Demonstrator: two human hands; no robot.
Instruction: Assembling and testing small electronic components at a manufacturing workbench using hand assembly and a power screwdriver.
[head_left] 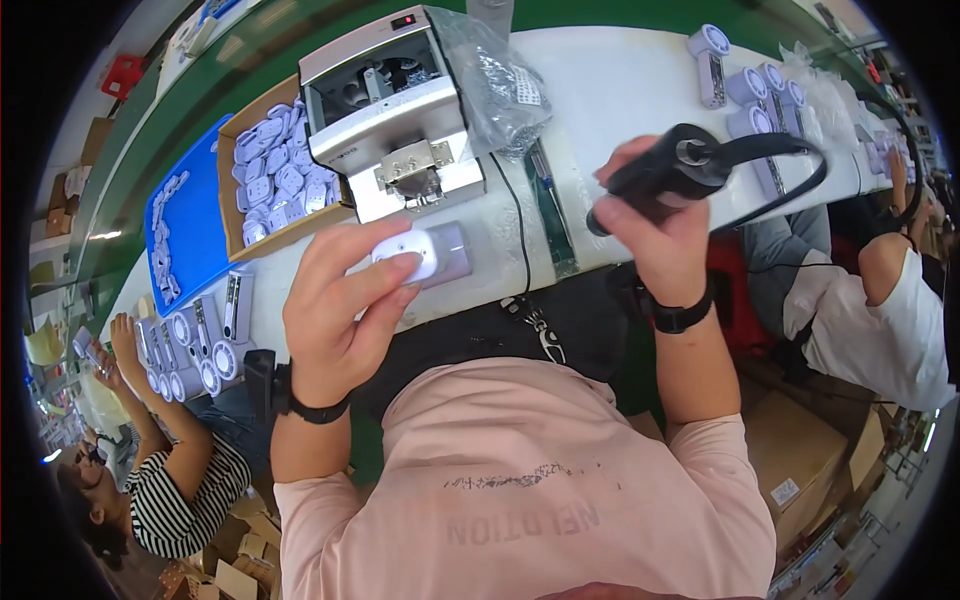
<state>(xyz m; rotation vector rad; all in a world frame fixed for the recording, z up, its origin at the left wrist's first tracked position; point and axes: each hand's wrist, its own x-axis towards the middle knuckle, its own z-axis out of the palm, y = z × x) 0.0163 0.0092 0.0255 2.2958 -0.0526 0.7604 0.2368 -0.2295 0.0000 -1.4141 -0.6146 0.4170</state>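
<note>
My left hand pinches a small white rounded plastic cover with screw holes between thumb and fingers. Close behind it lies a pale, partly clear plastic housing; whether the two are joined I cannot tell. In my right hand is a black electric screwdriver, gripped around its body and tilted, its cord leading off to the right. The tip of the screwdriver is hard to make out and sits well away from the cover.
A silver screw-feeding machine stands ahead, with a clear bag beside it. At left are a cardboard box of white covers and a blue tray. Pale devices stand at far right and left. People sit either side.
</note>
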